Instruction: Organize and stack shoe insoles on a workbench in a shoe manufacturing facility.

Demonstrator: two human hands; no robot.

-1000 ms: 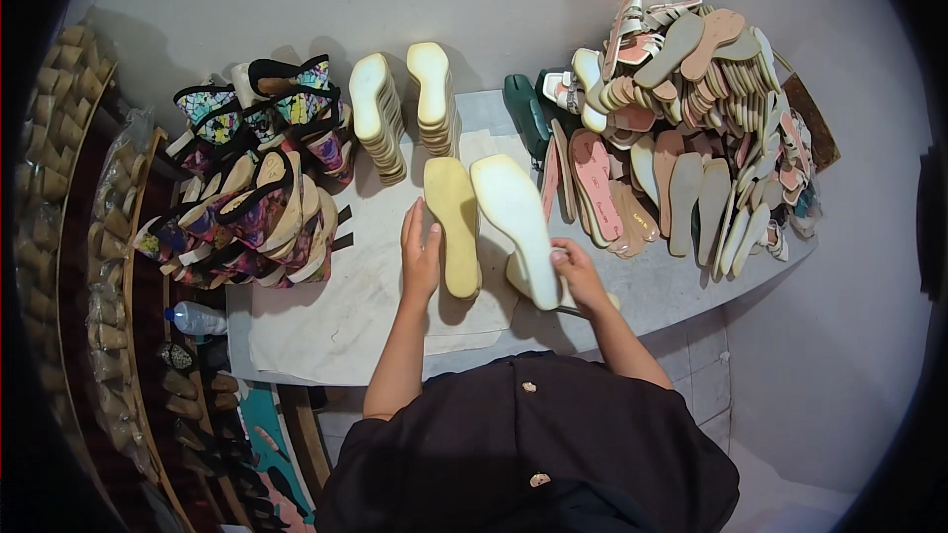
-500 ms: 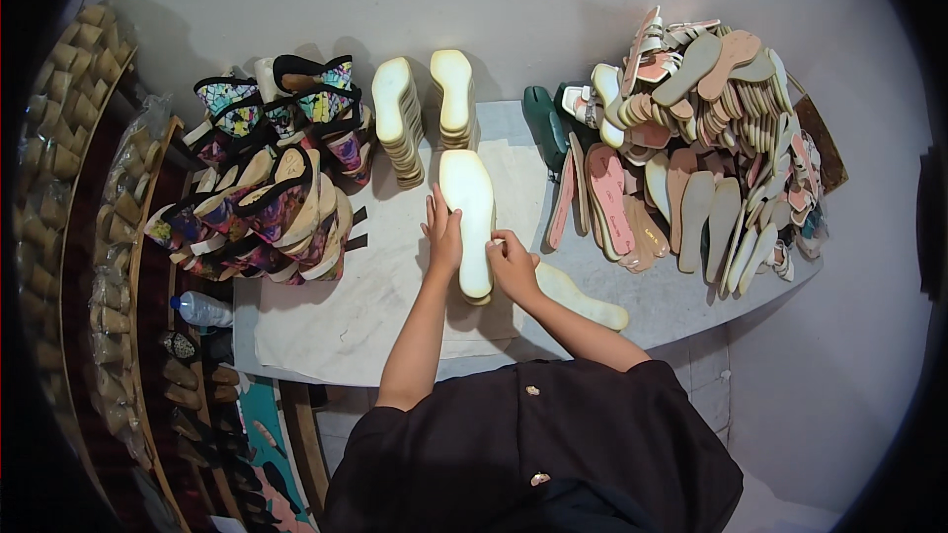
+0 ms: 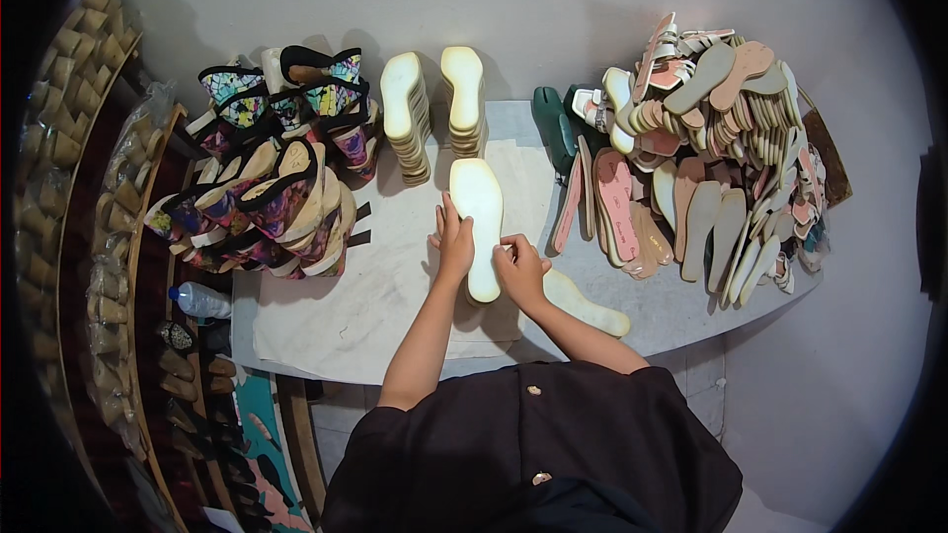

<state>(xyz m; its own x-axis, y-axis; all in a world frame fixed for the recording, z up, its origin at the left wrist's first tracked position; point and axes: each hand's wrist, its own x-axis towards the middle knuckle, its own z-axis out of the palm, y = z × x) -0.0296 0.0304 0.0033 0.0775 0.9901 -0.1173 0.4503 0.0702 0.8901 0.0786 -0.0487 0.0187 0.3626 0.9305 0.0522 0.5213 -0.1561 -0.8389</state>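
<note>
A pale cream insole [image 3: 477, 222] lies lengthwise in front of me, toe end away, with at least one more layer's edge just visible under its near end. On its left side, my left hand [image 3: 454, 242] holds the edge, thumb near the top face. Across from it, my right hand [image 3: 521, 268] has its fingers curled in a pinch at the right edge. Another cream insole [image 3: 592, 308] lies flat on the table, partly hidden by my right hand and forearm. Behind stand two tall stacks of insoles, a left stack [image 3: 403, 109] and a right stack [image 3: 464, 89].
Colourful patterned wedge shoes [image 3: 286, 188] are heaped on the table's left. Loose insoles and sandals [image 3: 711, 138] pile up at the right, beside a dark green shoe last [image 3: 553, 128]. A water bottle [image 3: 202, 300] and shelves of wooden heels [image 3: 118, 286] stand left of the grey table [image 3: 681, 301].
The view has shifted slightly. My left fingers have drawn in closer to the insole's edge, and my right hand stays pinched at the other side.
</note>
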